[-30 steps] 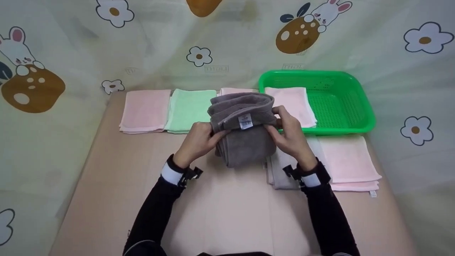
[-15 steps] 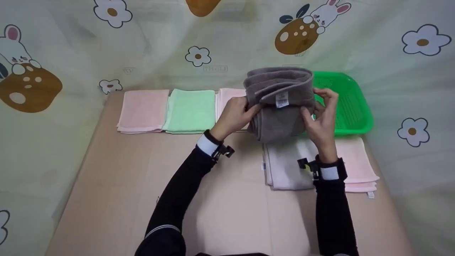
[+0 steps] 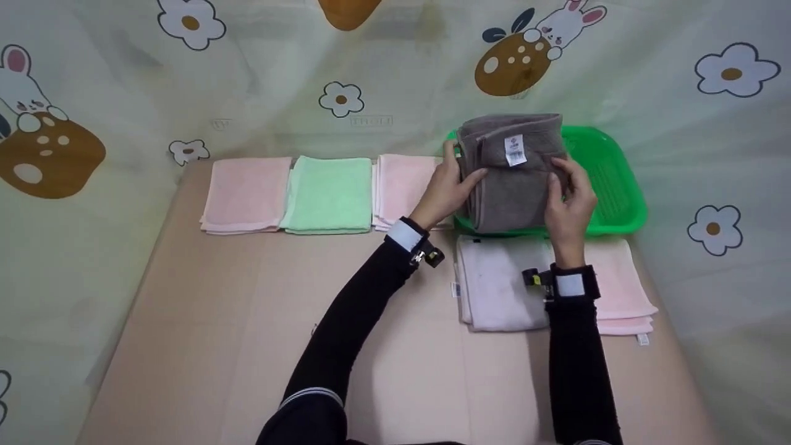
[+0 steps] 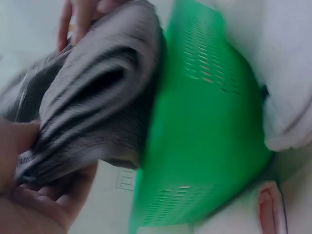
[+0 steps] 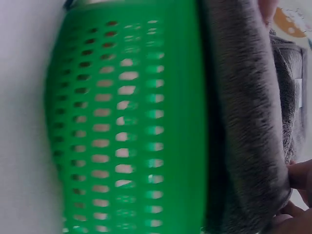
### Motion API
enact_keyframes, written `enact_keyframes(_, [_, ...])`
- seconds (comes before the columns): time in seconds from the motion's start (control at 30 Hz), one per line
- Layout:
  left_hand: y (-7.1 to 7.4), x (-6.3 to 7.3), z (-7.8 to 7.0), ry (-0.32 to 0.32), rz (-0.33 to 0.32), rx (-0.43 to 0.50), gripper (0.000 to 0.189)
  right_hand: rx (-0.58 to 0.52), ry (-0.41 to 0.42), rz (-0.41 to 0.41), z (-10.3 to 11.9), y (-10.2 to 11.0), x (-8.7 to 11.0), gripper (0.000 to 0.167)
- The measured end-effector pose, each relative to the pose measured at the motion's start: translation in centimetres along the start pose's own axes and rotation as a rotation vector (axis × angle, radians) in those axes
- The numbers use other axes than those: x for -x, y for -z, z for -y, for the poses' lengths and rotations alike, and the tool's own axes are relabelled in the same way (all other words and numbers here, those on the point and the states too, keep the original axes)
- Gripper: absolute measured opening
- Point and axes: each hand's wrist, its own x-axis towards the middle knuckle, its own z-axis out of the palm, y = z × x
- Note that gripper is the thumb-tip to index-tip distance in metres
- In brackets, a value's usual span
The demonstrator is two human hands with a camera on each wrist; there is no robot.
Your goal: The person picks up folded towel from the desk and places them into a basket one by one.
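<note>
A folded grey towel [image 3: 516,198] with a white label is held between both hands over the left part of the green basket [image 3: 609,185]. My left hand [image 3: 446,191] grips the towel's left side, thumb on the near face and fingers round the far side. On the right side my right hand [image 3: 570,201] pinches it the same way. In the left wrist view the towel [image 4: 105,92] shows several folded layers beside the basket's outer wall [image 4: 200,131]. The right wrist view has the towel's thick fold [image 5: 248,107] along the basket rim. The pink cloth in the basket is hidden now.
Along the table's back edge lie folded cloths: a pink one [image 3: 247,193], a green one [image 3: 330,194] and another pink one [image 3: 401,185]. In front of the basket are a pale grey cloth [image 3: 503,290] and a pink stack [image 3: 618,290]. A patterned curtain [image 3: 266,74] hangs behind.
Both hands have carried the grey towel from the middle of the table to the right and away from the body, over the basket. The other cloths have stayed put.
</note>
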Motion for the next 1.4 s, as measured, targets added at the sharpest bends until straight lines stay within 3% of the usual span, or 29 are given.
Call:
enact_keyframes(0.13, [-1.3, -0.5, 0.4, -0.083, -0.132, -0.141, 0.067, 0.077, -0.017, 0.065, -2.5, 0.0, -0.2, 0.032])
enact_keyframes(0.23, [-2.1, -0.8, 0.8, -0.142, -0.157, -0.266, 0.053, 0.136, -0.015, 0.120, -3.8, 0.2, -0.2, 0.037])
enact_keyframes(0.37, [-3.1, -0.9, 1.5, -0.128, -0.074, -0.350, 0.034, 0.245, -0.028, 0.217, -4.8, 0.3, -0.1, 0.046])
enact_keyframes(0.53, [-3.9, -0.8, 2.2, -0.073, 0.042, -0.505, 0.038, 0.362, -0.068, 0.368, -5.1, -0.1, 0.0, 0.049])
enact_keyframes(0.7, [-4.2, -1.2, 2.3, -0.093, 0.139, -0.705, 0.040, 0.423, -0.080, 0.381, -5.0, -0.5, -0.1, 0.042])
enact_keyframes(0.93, [-4.6, -1.4, 2.2, -0.104, 0.197, -0.878, 0.042, 0.562, -0.116, 0.457, -5.1, -0.7, 0.0, 0.029])
enact_keyframes(1.17, [-4.6, -1.5, 2.2, -0.010, 0.253, -0.969, 0.062, 0.825, -0.141, 0.580, -4.7, -0.4, 0.0, 0.045])
enact_keyframes(1.4, [-4.5, -2.0, 1.9, 0.071, 0.394, -1.109, 0.073, 0.901, -0.169, 0.711, -4.1, 0.0, 0.0, 0.055])
